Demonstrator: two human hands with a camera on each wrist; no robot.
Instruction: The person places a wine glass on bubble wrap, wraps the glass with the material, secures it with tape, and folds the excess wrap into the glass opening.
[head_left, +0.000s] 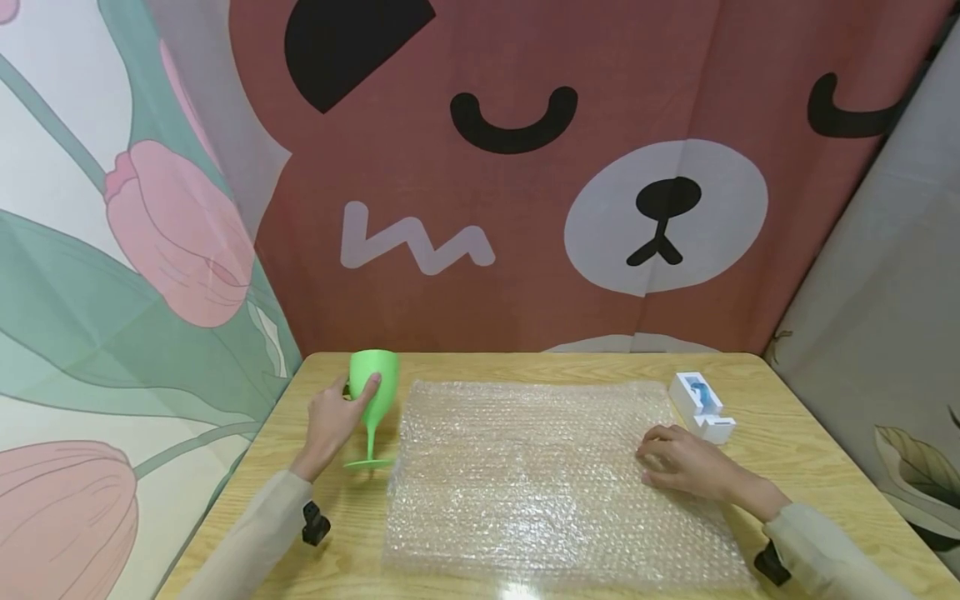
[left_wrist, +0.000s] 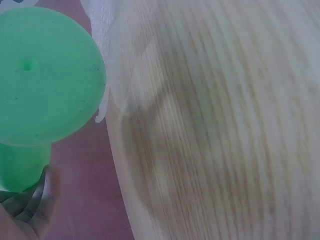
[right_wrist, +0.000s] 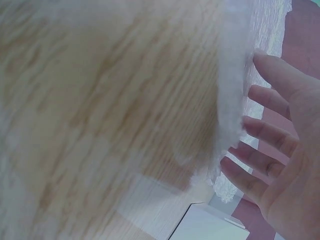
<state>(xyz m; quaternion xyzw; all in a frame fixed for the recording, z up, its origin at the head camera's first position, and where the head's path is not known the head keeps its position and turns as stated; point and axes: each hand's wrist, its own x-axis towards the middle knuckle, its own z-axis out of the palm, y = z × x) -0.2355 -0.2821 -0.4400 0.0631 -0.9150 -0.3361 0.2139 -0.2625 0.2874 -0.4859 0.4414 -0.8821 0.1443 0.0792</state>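
Bubble wrap (head_left: 517, 500): one sheet
Green goblet (head_left: 380, 379): one, left of the bubble wrap
White box (head_left: 699, 400): one, by the bubble wrap's far right corner
Hands: two, left hand (head_left: 330, 425) left of the bubble wrap, right hand (head_left: 693, 467) at its right side
Black wrist devices (head_left: 316, 523): two
Sleeves (head_left: 258, 529): two
Tabletop (head_left: 757, 396): one, under the bubble wrap

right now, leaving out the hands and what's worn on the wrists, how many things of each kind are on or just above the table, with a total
green goblet, in the left hand: 1
bubble wrap sheet: 1
white boxy item: 1
total: 3
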